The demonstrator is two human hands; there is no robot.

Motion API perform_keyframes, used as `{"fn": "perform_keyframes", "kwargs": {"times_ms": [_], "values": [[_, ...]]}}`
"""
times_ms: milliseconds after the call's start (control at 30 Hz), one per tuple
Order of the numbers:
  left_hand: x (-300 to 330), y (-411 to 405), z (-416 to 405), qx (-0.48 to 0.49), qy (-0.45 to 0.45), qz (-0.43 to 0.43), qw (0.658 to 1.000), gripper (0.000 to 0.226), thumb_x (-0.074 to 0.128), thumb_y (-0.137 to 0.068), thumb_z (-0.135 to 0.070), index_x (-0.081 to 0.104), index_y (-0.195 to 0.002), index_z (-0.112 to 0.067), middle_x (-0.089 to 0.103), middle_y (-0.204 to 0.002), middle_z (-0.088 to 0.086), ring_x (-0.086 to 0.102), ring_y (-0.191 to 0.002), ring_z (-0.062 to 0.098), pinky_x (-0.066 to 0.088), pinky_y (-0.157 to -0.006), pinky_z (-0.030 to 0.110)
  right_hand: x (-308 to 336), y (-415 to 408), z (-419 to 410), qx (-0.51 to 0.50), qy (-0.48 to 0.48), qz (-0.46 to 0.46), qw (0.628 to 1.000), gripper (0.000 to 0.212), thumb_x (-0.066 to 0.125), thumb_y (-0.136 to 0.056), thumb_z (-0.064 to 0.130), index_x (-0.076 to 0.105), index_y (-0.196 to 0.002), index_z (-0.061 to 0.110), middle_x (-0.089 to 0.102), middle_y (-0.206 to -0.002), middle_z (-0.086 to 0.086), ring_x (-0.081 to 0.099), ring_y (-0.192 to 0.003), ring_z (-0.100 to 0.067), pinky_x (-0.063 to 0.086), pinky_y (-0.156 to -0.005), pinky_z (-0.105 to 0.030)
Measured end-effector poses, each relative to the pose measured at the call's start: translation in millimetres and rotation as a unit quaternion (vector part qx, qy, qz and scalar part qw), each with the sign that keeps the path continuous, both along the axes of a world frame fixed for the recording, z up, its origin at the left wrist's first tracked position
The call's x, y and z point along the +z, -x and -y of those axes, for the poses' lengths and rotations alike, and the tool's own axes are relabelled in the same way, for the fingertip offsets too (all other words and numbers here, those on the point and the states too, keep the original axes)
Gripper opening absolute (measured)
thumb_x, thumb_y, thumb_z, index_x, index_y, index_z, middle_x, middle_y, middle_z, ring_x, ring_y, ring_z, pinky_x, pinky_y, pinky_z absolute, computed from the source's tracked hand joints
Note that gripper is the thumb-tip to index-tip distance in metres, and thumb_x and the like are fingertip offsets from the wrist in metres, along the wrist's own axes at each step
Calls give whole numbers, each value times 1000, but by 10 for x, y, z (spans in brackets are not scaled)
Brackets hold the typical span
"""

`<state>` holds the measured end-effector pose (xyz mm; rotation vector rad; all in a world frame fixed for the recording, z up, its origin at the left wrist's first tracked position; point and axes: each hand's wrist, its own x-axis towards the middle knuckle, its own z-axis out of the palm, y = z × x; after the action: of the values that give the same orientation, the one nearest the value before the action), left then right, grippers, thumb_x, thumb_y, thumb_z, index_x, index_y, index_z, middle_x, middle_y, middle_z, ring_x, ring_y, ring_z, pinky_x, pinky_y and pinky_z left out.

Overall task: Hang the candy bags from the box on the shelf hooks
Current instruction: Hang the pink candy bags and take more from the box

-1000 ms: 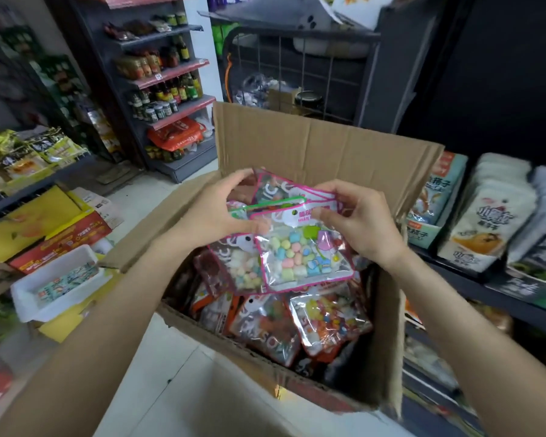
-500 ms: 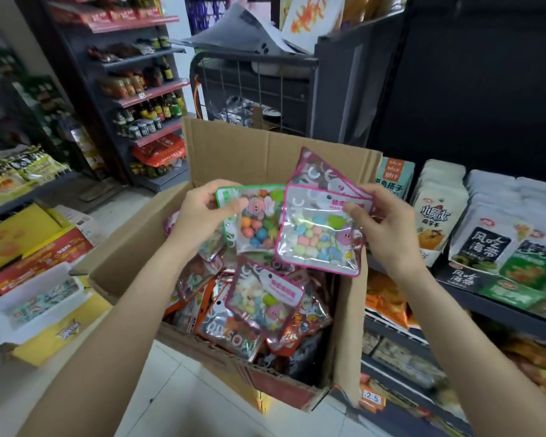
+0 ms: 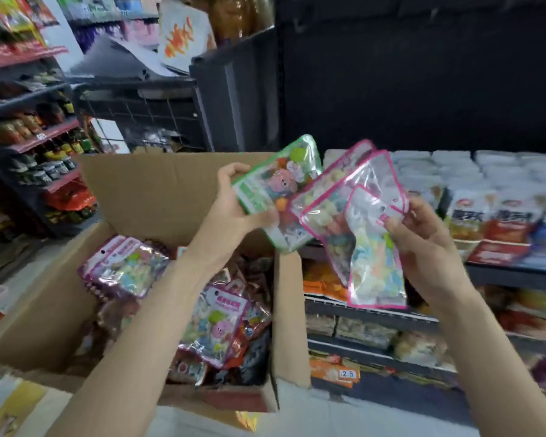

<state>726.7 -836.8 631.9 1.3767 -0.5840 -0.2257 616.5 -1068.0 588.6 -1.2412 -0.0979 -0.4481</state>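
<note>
Red-edged shelves (image 3: 44, 137) of jars and bottles fill the far left of the shop, with pale floor tiles (image 3: 22, 272) below them. Near me sits the open cardboard box (image 3: 158, 190), more candy bags (image 3: 215, 323) heaped inside it. My left hand (image 3: 234, 209) holds a green-edged candy bag (image 3: 275, 184) above the box's right wall, fingers curled round its edge. Just to its right, my right hand (image 3: 423, 244) pinches a fan of pink-edged candy bags (image 3: 360, 222) by their tops. Behind them, on the right, dark shelves (image 3: 501, 275) carry rows of snack packets (image 3: 498, 216) under a black back panel (image 3: 423, 74).
</note>
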Motion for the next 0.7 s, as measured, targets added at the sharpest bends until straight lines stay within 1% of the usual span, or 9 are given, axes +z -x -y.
{"fn": "perform_keyframes", "kwargs": {"times_ms": [133, 200, 233, 300, 367, 433, 533, 633, 700], "values": [[108, 297, 708, -18, -112, 121, 986, 32, 68, -82, -1, 55, -104, -20, 70, -91, -13, 66, -84, -3, 51, -74, 16, -1, 744, 644, -52, 101, -36, 993, 45, 89, -48, 59, 71, -82, 34, 66, -70, 5, 57, -58, -21, 46, -49, -18], [149, 490, 1143, -43, -154, 188, 969, 25, 70, -83, -9, 62, -99, -27, 67, -95, -17, 62, -85, -11, 47, -79, 13, 52, 1170, 977, -86, 206, -46, 974, 38, 81, -58, 65, 71, -83, 38, 69, -81, 7, 57, -60, -9, 43, -52, -12], [164, 612, 1390, -58, -174, 221, 958, 26, 71, -84, -12, 63, -96, -33, 66, -94, -21, 60, -84, -15, 45, -81, 12, 85, 1387, 1148, -97, 277, -46, 955, 29, 75, -68, 64, 70, -85, 41, 71, -102, 7, 62, -73, 0, 45, -62, -10], [203, 930, 1908, -95, -219, 285, 928, 25, 72, -83, -20, 64, -96, -41, 65, -94, -25, 59, -87, -16, 44, -83, 10, 133, 1784, 1527, -123, 430, -63, 892, 13, 65, -82, 55, 66, -88, 44, 58, -133, 12, 58, -112, 2, 43, -89, -14], [238, 1314, 2451, -144, -250, 335, 897, 21, 73, -82, -27, 67, -98, -40, 65, -95, -23, 60, -93, -6, 45, -88, 18, 183, 2183, 1881, -146, 532, -89, 829, 7, 65, -86, 39, 64, -92, 42, 52, -138, 16, 50, -123, 4, 38, -96, -11], [250, 1697, 2949, -213, -249, 354, 876, 21, 73, -82, -28, 67, -96, -42, 65, -90, -22, 61, -92, 0, 46, -88, 26, 209, 2549, 2164, -165, 566, -110, 800, 15, 69, -88, 23, 67, -97, 34, 60, -124, 17, 55, -109, 11, 39, -84, -4], [251, 2195, 3591, -299, -227, 344, 861, 22, 73, -82, -26, 68, -94, -45, 67, -89, -27, 62, -91, -3, 48, -84, 21, 221, 3031, 2570, -222, 558, -140, 787, 16, 71, -87, 19, 71, -102, 23, 64, -96, 27, 63, -86, 5, 44, -71, -9], [270, 2492, 4059, -347, -151, 285, 881, 31, 75, -80, -19, 68, -106, -34, 71, -97, -15, 65, -95, 0, 47, -83, 13, 247, 3443, 2949, -292, 542, -142, 775, 14, 70, -85, 21, 72, -99, 20, 60, -82, 35, 59, -77, 13, 40, -68, -5], [243, 2583, 4359, -366, -93, 222, 899, 37, 74, -79, -18, 63, -113, -29, 69, -104, -12, 64, -103, 3, 48, -90, 19, 286, 3675, 3217, -340, 512, -142, 776, 19, 74, -84, 12, 68, -92, 28, 59, -74, 39, 57, -69, 15, 39, -64, -3]]}}
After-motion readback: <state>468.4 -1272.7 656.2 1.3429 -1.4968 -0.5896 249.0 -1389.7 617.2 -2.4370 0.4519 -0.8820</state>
